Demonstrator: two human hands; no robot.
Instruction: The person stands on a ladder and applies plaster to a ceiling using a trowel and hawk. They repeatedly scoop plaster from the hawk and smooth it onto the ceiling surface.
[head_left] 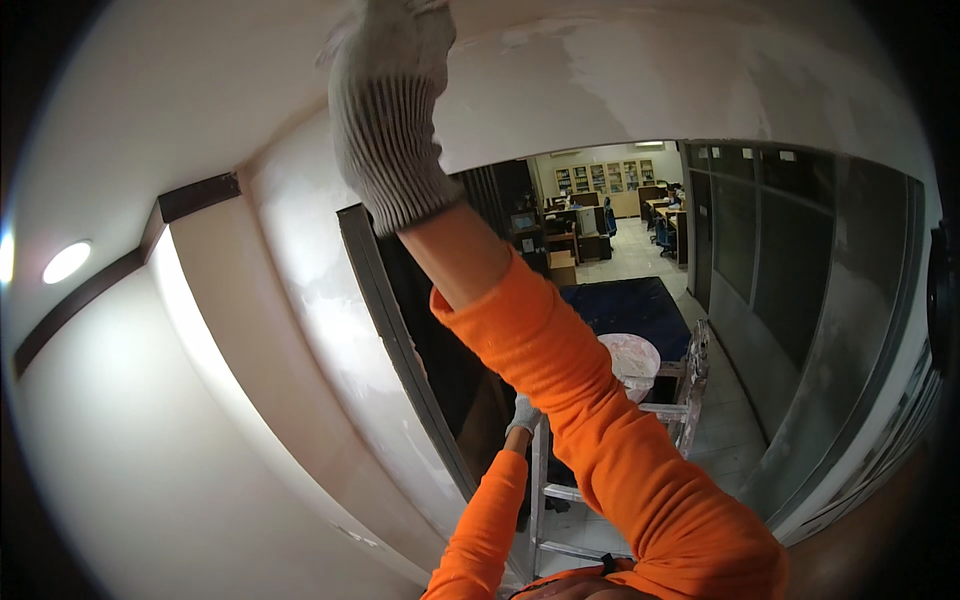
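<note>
My right hand [395,40], in a grey knitted glove, is raised to the upper edge of the view, where the wall meets the ceiling. It looks closed, but its fingers are partly cut off; a faint blurred edge beside it is too unclear to name. Lower down, my gloved left hand [522,413] grips the side of a metal stepladder [540,470], its fingers partly hidden by my right sleeve. A white bucket [632,362], smeared with pale plaster, stands at the ladder's top beyond my right forearm. Patchy plaster covers the wall [640,90] above the opening.
A dark door frame [385,310] runs down on the left. Glazed partition panels [770,230] line the right side. Beyond the opening lie a dark blue covered surface [630,305] and an office with desks and shelves [605,177]. A round ceiling light [67,262] glows at far left.
</note>
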